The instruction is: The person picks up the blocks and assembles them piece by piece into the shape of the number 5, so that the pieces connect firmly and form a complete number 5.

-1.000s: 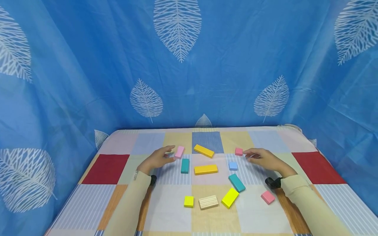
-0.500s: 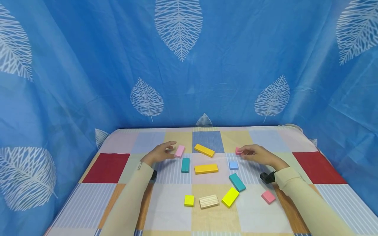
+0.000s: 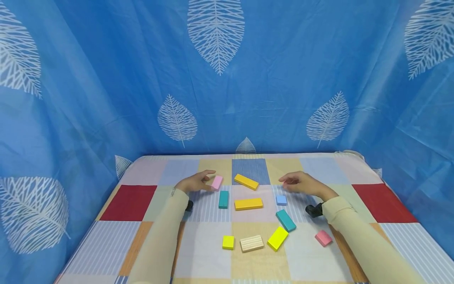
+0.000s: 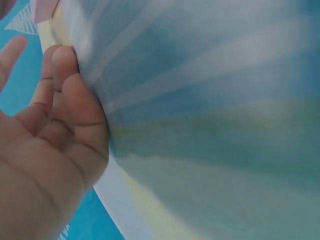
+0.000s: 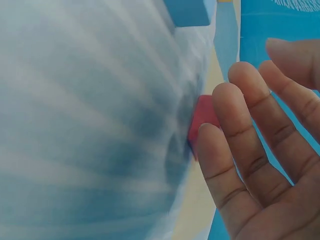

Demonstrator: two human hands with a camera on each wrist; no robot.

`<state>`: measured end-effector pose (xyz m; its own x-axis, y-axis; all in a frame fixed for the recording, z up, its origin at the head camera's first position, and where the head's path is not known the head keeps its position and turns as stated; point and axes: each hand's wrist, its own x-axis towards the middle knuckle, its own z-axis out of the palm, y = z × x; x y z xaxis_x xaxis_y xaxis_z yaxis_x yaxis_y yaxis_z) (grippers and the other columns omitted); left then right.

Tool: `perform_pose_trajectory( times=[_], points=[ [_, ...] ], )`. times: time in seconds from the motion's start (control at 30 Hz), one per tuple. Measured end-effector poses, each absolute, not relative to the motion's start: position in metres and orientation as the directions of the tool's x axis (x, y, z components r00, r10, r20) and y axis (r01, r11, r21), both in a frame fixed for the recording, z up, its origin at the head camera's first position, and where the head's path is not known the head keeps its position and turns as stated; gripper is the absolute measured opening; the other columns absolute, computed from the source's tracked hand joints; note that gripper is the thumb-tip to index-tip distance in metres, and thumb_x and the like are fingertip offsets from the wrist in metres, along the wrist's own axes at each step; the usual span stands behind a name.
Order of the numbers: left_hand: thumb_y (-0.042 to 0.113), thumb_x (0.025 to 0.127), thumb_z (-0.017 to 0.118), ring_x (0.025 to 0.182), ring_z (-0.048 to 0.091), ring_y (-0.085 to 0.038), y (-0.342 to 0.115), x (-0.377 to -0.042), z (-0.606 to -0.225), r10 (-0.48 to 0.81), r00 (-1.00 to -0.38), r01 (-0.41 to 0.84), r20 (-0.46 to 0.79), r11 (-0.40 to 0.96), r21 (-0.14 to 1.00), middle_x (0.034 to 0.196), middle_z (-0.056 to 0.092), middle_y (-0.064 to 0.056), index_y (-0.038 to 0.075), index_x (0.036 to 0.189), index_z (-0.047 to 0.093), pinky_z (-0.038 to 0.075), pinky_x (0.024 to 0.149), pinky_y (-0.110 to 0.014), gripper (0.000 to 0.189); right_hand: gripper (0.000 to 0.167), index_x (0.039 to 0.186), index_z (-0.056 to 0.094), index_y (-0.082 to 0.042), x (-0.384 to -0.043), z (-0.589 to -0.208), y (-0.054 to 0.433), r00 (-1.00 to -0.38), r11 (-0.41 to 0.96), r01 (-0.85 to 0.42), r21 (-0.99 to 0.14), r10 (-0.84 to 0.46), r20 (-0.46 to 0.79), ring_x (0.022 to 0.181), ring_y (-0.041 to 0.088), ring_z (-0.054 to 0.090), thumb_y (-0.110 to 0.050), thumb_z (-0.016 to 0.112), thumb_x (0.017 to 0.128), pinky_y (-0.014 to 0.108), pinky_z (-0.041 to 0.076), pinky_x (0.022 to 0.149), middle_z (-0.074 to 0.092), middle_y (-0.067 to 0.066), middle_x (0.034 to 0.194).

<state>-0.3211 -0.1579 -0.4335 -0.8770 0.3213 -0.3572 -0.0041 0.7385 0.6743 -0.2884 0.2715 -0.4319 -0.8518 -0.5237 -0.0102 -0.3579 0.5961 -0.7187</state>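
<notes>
On the patchwork cloth [image 3: 134, 203], my left hand [image 3: 210, 180] lies with thumb and fingers spread beside a light pink block [image 3: 216, 182]. Its fingers look relaxed in the left wrist view [image 4: 60, 110], and the pink block [image 4: 42, 7] shows at the top corner. My right hand [image 3: 286, 182] hovers over a small red-pink block, which it hides in the head view. In the right wrist view the fingers [image 5: 240, 150] are nearly straight, with the red-pink block [image 5: 202, 117] just past their tips. Whether they touch it I cannot tell.
Between the hands lie two orange-yellow bars [image 3: 246, 181] [image 3: 248, 204], a teal block [image 3: 223, 199] and a small light blue block [image 3: 281, 200]. Nearer me are another teal block [image 3: 285, 220], two yellow blocks [image 3: 277, 238] [image 3: 228, 242], a wooden block [image 3: 252, 243] and a pink block [image 3: 323, 238]. Blue curtains surround the table.
My right hand has slid left and away from me, so its fingers now cover the small red-pink block. The left hand has crept slightly farther along the light pink block.
</notes>
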Motion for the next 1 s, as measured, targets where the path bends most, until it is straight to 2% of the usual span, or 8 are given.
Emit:
perform_pose_trajectory(
  times=[0.2,0.43,0.63,0.77,1.0],
  points=[
    [0.026,0.1,0.08,0.152,0.04,-0.044,-0.157,-0.33,-0.431,0.304,-0.857,-0.033,-0.416,0.774,0.633,0.166,0.042,-0.025,0.022,0.168,0.04,0.03,0.125,-0.063,0.079,0.031,0.132,0.067,0.013,-0.297,-0.427,0.26,-0.844,0.569,-0.361,-0.739,-0.536,-0.001,0.102,0.025,0.068,-0.001,0.068,0.105,0.047,0.06,0.097,0.075,0.021,0.114],
    [0.028,0.099,0.08,0.147,0.044,-0.043,-0.156,-0.33,-0.433,0.255,-0.862,-0.071,-0.438,0.795,0.602,0.164,0.045,-0.023,0.025,0.165,0.046,0.032,0.124,-0.063,0.075,0.032,0.132,0.066,0.014,-0.302,-0.425,0.245,-0.857,0.561,-0.315,-0.766,-0.515,-0.024,0.091,0.021,0.063,0.0,0.069,0.103,0.03,0.058,0.079,0.075,0.017,0.11],
    [0.03,0.1,0.08,0.146,0.046,-0.043,-0.156,-0.327,-0.433,0.261,-0.869,-0.052,-0.421,0.798,0.601,0.164,0.046,-0.023,0.024,0.164,0.048,0.036,0.123,-0.061,0.072,0.032,0.131,0.067,0.015,-0.308,-0.431,0.236,-0.858,0.534,-0.327,-0.78,-0.513,0.009,0.088,0.021,0.063,0.002,0.07,0.101,0.028,0.057,0.074,0.075,0.022,0.11],
    [0.029,0.101,0.079,0.147,0.045,-0.042,-0.154,-0.327,-0.434,0.268,-0.87,-0.039,-0.414,0.8,0.599,0.165,0.046,-0.022,0.024,0.163,0.049,0.035,0.123,-0.061,0.069,0.033,0.132,0.065,0.017,-0.309,-0.432,0.23,-0.857,0.516,-0.327,-0.791,-0.515,0.019,0.091,0.024,0.066,0.003,0.068,0.102,0.028,0.057,0.076,0.073,0.027,0.114],
    [0.029,0.097,0.083,0.145,0.046,-0.041,-0.15,-0.33,-0.436,0.223,-0.878,-0.089,-0.424,0.795,0.601,0.164,0.047,-0.021,0.025,0.161,0.052,0.035,0.123,-0.06,0.071,0.032,0.13,0.065,0.019,-0.308,-0.432,0.222,-0.85,0.508,-0.347,-0.788,-0.526,0.035,0.11,0.043,0.069,0.004,0.068,0.102,0.037,0.061,0.09,0.072,0.033,0.12]
  ],
)
